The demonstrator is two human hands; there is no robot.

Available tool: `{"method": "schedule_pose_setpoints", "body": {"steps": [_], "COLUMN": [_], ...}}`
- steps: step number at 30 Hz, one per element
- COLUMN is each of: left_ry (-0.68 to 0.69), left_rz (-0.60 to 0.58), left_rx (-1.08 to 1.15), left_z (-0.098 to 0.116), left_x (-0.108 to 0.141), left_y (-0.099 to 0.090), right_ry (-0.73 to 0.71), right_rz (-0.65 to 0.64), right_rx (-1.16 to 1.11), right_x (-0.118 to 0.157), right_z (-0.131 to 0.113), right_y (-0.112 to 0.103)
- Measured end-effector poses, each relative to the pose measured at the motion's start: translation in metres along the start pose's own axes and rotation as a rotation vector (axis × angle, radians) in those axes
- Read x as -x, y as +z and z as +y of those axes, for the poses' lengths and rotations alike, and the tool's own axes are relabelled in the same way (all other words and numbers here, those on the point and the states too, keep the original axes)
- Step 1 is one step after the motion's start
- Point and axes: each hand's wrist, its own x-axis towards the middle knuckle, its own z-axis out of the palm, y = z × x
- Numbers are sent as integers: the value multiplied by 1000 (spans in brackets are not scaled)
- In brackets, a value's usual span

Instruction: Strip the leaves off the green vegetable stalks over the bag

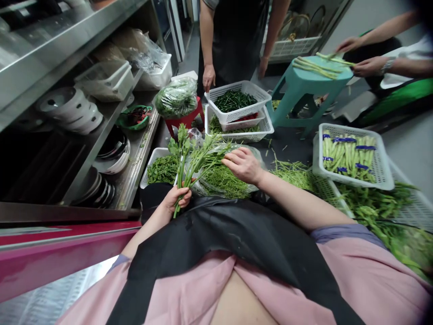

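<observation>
My left hand (181,198) is wrapped round the lower stems of a bunch of leafy green stalks (187,164) that look like thin celery. The bunch stands upright, fanning out at the top. My right hand (243,164) is at the bunch's right side, its fingers pinched together close to the stem tips. What lies between those fingertips is too small to make out. Below and between both hands sits an open clear plastic bag (255,155) of cut green stems (225,180). A white basket (152,158) of cut greens stands left of it.
Loose trimmings (292,174) lie on the floor at right, beside a white basket of banded stalks (348,151). Ahead are stacked baskets with green chillies (235,100) and a bagged bundle (177,97). Metal shelving (135,176) borders the left. Two co-workers are near a teal stool (297,90).
</observation>
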Motion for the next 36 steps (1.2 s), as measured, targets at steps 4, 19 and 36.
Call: {"method": "schedule_pose_setpoints", "body": {"steps": [4, 19, 36], "left_ry": [-47, -145, -128], "left_rz": [-64, 120, 92], "left_rx": [81, -4, -111], "left_z": [-1, 7, 21], "left_x": [-1, 0, -12], "left_y": [-5, 5, 29], "right_ry": [-109, -296, 31], "right_rz": [11, -173, -83], "right_rx": [46, -19, -216], "right_x": [-5, 19, -3], "right_z": [4, 15, 5], "right_y": [13, 4, -13]}}
